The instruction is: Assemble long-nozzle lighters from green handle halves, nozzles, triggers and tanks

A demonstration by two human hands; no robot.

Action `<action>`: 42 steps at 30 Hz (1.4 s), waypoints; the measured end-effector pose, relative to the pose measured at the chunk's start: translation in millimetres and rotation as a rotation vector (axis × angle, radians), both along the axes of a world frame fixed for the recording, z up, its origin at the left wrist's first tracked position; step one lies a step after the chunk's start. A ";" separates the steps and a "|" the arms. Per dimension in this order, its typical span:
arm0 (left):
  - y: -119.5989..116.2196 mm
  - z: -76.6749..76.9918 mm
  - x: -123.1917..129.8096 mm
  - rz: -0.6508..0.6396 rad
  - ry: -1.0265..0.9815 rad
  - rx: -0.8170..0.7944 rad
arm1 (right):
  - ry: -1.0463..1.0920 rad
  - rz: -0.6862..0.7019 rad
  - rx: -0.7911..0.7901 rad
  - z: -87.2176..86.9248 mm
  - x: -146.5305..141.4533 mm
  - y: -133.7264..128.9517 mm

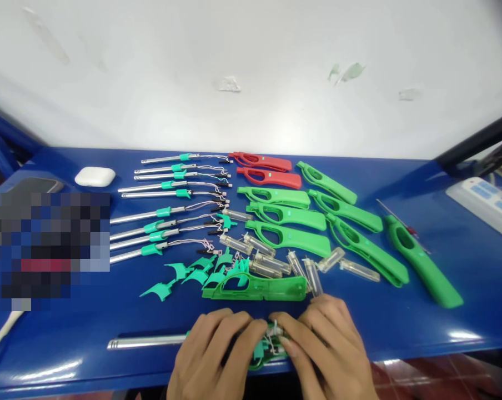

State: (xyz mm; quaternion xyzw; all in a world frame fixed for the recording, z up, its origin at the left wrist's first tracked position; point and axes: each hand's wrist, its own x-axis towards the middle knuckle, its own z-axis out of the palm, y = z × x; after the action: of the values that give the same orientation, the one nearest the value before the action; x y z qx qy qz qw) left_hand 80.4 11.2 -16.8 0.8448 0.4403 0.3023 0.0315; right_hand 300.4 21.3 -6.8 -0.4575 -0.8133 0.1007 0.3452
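At the table's front edge, both hands bend over an open green lighter shell [257, 364], with a silver lighter tube [151, 342] running out to the left. My left hand [217, 355] is closed around the tube end of this lighter, its fingertips at the inner parts. My right hand [326, 344] pinches what looks like a clear fuel tank [275, 329] with a pale valve end, over the shell; its body is mostly under the fingers. Thin wires and a teal trigger [259, 350] show between the hands. Just beyond lies an empty green shell half [271, 289].
Lighter tubes with wires [159, 213] lie in rows at left. Red shells [270, 178] and green shells [305, 240] lie behind. Teal triggers [196, 276] and clear fuel tanks [359, 270] are scattered mid-table. A screwdriver [395, 216], power strip [484, 197] and white case [95, 176] sit farther out.
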 end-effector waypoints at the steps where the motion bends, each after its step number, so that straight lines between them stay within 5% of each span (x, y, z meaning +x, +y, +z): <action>1: -0.2 -0.8 -0.9 -0.012 -0.001 0.000 | -0.006 0.006 0.001 -0.4 0.3 -0.3; 26: -1.0 -3.9 3.2 0.006 -0.003 0.069 | -0.074 0.109 0.019 -0.4 5.3 6.4; 35: 0.2 -8.8 3.6 0.000 -0.016 0.064 | -0.156 0.051 -0.025 5.1 6.9 4.4; 42: -4.5 4.8 6.5 0.029 -0.152 0.050 | -0.165 0.047 -0.068 8.7 11.0 -1.1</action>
State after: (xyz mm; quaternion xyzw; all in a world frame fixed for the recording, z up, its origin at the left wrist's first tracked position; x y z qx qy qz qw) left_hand 86.8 6.6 -12.0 0.8133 0.4414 0.3770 0.0393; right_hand 311.4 20.1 1.9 -0.4566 -0.8456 0.0980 0.2588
